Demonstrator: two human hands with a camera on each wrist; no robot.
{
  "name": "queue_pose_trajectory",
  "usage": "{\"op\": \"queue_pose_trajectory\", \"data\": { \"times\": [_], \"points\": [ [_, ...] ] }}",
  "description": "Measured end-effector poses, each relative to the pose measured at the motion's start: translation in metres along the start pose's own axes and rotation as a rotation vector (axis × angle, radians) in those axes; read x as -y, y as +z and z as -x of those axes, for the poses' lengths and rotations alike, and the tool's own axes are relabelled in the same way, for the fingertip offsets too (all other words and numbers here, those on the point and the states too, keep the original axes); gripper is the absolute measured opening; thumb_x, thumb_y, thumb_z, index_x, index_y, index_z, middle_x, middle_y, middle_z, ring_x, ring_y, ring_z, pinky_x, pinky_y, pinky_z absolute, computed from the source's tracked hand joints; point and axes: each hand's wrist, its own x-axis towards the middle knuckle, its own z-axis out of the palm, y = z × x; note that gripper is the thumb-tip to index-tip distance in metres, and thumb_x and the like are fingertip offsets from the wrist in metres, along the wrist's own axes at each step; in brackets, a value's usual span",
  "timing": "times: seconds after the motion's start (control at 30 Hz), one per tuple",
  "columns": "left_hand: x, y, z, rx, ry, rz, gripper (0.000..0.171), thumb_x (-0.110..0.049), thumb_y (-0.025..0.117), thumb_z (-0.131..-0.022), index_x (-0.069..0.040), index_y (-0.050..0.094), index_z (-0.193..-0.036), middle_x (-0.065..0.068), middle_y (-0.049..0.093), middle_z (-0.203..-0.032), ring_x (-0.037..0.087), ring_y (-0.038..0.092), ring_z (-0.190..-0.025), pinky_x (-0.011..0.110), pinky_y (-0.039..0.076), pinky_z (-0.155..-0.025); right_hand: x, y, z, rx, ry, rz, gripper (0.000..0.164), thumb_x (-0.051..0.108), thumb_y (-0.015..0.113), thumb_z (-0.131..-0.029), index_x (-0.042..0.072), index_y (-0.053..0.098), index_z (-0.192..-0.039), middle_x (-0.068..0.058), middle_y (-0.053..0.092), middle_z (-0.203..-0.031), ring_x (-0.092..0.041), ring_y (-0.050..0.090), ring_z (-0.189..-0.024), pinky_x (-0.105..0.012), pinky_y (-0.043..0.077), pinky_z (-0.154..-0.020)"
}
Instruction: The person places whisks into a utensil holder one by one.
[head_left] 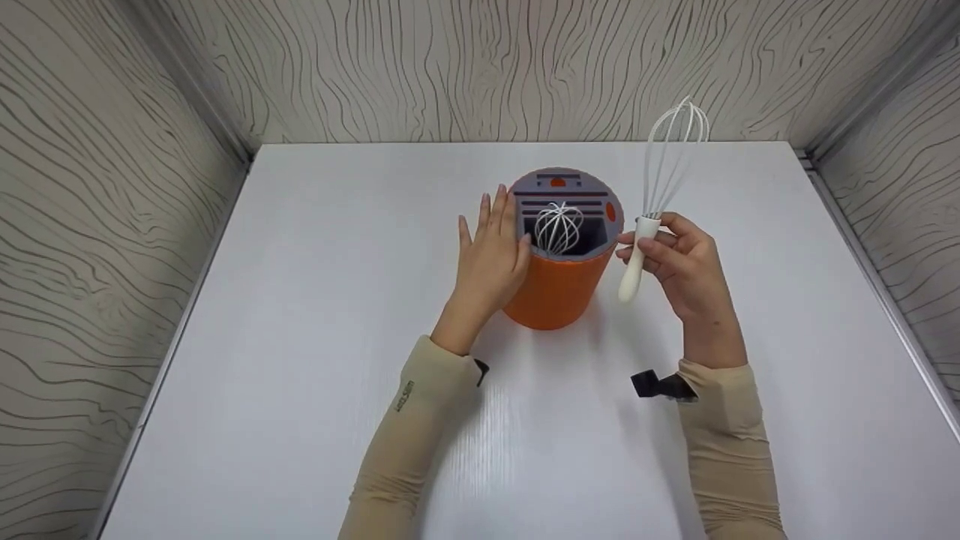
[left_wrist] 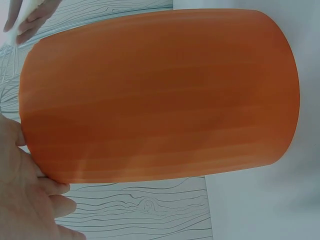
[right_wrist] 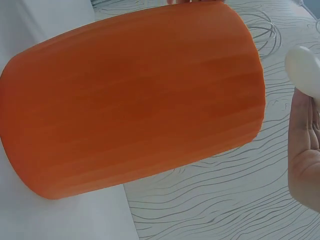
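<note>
An orange utensil holder (head_left: 555, 296) with a grey slotted top stands upright on the table. One white whisk (head_left: 559, 225) sits in its large opening, wire loops up and handle hidden inside. My left hand (head_left: 487, 259) rests on the holder's left rim with its fingers extended; in the left wrist view these fingers (left_wrist: 62, 204) lie along its edge. To the right of the holder, my right hand (head_left: 690, 262) pinches a second whisk (head_left: 636, 266) by its white handle, wires pointing up. The right wrist view shows the rounded handle end (right_wrist: 301, 70) beside the palm.
The white table (head_left: 322, 300) spreads out around the holder. Wood-patterned panels (head_left: 420, 67) enclose it at the back and sides. Each forearm wears a beige sleeve, and a black strap piece (head_left: 660, 384) sticks out at the right wrist.
</note>
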Motion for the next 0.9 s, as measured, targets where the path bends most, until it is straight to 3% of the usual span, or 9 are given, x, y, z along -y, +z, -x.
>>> {"op": "queue_pose_trajectory", "data": {
  "times": [0.43, 0.9],
  "points": [
    [0.000, 0.001, 0.000, -0.008, -0.005, -0.021, 0.059, -0.031, 0.033, -0.100, -0.001, 0.020, -0.149, 0.011, 0.015, -0.156, 0.028, 0.010, -0.143, 0.058, 0.008, -0.109, -0.001, 0.011, -0.010, -0.031, -0.003, 0.044, 0.020, -0.015, 0.049, -0.087, -0.001, 0.059, -0.099, -0.015, 0.070, -0.091, -0.023, 0.068, -0.079, -0.034, 0.053, -0.079],
    [0.000, 0.002, -0.001, -0.011, -0.001, -0.012, 0.059, -0.030, 0.034, -0.100, -0.001, 0.021, -0.149, 0.011, 0.016, -0.156, 0.029, 0.011, -0.143, 0.058, 0.008, -0.109, 0.005, 0.026, -0.025, -0.050, -0.032, 0.020, 0.021, -0.016, 0.053, -0.085, -0.001, 0.057, -0.099, -0.016, 0.070, -0.091, -0.025, 0.068, -0.081, -0.036, 0.052, -0.083]
  ]
}}
